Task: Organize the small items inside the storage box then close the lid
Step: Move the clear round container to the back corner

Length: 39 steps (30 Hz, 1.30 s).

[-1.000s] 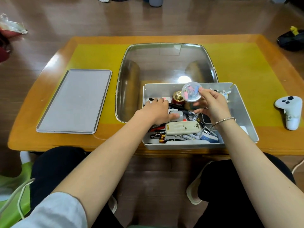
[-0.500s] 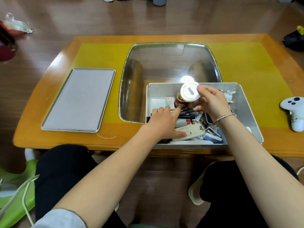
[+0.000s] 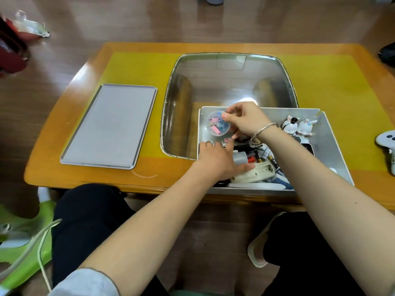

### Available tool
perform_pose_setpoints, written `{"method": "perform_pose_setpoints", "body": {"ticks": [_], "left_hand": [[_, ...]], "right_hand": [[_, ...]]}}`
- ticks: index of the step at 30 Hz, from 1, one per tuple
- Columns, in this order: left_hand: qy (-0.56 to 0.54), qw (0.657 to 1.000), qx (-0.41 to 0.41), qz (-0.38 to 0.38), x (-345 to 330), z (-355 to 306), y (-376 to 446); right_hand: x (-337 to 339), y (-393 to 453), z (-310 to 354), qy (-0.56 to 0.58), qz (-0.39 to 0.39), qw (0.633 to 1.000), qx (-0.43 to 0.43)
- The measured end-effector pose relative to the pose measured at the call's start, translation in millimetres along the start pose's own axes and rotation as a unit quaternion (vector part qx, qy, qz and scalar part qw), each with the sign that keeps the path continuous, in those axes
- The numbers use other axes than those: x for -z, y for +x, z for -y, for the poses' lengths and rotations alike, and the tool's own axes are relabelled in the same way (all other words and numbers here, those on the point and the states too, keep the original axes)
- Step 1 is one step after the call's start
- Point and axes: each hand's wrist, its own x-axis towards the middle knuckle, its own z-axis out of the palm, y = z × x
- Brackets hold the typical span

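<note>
Fingertips of the right hand pinched a small round clear plastic container of pink and blue clips. It hung left of them. Left hand lay flat, fingers relaxed, below it in the grey storage box.

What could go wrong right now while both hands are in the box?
The right hand pinches the clear round tub only at its rim, over the box's far left corner; it might slip and spill. The left hand presses into loose clutter near the white remote, which may shift.
</note>
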Motion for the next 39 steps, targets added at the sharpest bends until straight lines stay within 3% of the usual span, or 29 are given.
{"method": "perform_pose_setpoints", "body": {"ticks": [5,16,21,25,30,36,39], "left_hand": [[-0.021,1.000,0.012,0.005,2,-1,1],[0.027,0.999,0.036,0.005,8,-10,-11],[0.021,0.999,0.035,-0.008,9,-13,-19],[-0.011,0.999,0.034,-0.025,4,-13,-22],[-0.015,0.999,0.016,-0.032,6,-8,-22],[0.044,0.990,-0.014,-0.137,17,6,-24],[0.084,0.989,-0.023,-0.119,20,17,-20]], "right_hand": [[-7,13,2,-0.093,0.011,0.995,-0.016],[-17,19,-3,-0.043,0.023,0.997,-0.066],[-21,25,-9,-0.219,-0.020,0.975,0.017],[-15,26,-13,-0.274,-0.005,0.961,0.046],[-16,27,-7,-0.410,0.020,0.904,0.120],[4,2,-10,-0.399,-0.033,0.906,0.134],[5,-23,-16,-0.438,0.001,0.891,0.118]]}}
